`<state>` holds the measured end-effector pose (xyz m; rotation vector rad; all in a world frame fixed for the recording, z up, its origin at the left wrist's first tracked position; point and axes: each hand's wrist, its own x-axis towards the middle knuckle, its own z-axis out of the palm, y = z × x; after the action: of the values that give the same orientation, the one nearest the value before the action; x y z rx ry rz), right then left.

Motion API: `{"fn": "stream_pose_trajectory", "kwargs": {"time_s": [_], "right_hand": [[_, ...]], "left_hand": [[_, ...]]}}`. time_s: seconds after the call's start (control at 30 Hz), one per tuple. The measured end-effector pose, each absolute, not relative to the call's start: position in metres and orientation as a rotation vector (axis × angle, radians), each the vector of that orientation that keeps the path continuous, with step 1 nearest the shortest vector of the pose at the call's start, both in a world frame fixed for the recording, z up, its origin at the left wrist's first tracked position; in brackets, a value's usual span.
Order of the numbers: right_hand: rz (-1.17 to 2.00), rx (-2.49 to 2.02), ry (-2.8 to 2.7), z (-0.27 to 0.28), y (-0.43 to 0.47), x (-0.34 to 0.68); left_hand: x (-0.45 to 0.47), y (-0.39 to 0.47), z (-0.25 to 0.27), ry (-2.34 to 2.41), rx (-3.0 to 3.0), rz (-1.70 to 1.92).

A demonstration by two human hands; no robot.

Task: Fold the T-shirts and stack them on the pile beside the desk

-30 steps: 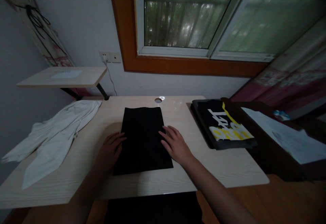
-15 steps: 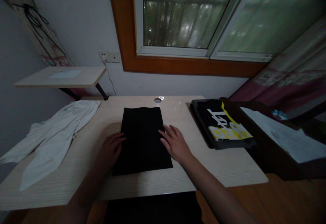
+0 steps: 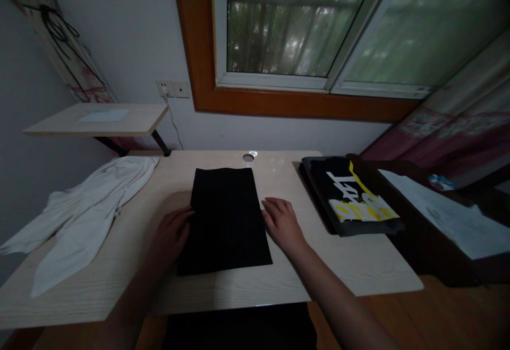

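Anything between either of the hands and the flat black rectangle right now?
Nothing visible stands in the way. The left hand is at the left edge of the black rectangle; the right hand is close beside its right edge. The white cloth and printed stack lie farther out, left and right.

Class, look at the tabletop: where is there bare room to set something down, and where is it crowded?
Bare tabletop shows between white cloth and left hand, between right hand and folded stack, and in the near right corner. It is crowded mid-table, where the black rectangle lies between both hands.
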<state>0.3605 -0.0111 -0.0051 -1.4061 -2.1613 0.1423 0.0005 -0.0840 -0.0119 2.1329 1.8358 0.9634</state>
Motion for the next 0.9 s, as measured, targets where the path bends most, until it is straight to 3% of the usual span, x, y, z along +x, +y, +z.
{"fn": "stream_pose_trajectory", "kwargs": {"time_s": [0.17,0.57,0.9], "right_hand": [[0.31,-1.375,-2.122,-0.002,-0.011,0.362],[1.095,-1.353,-1.848,0.005,0.024,0.356],[1.346,-1.347,-1.72,0.013,0.053,0.336]], "left_hand": [[0.002,-0.083,-0.011,2.014,1.881,0.998],[-0.01,-0.04,-0.005,1.769,1.482,0.968],[0.012,-0.011,0.022,1.693,1.404,0.917]]}}
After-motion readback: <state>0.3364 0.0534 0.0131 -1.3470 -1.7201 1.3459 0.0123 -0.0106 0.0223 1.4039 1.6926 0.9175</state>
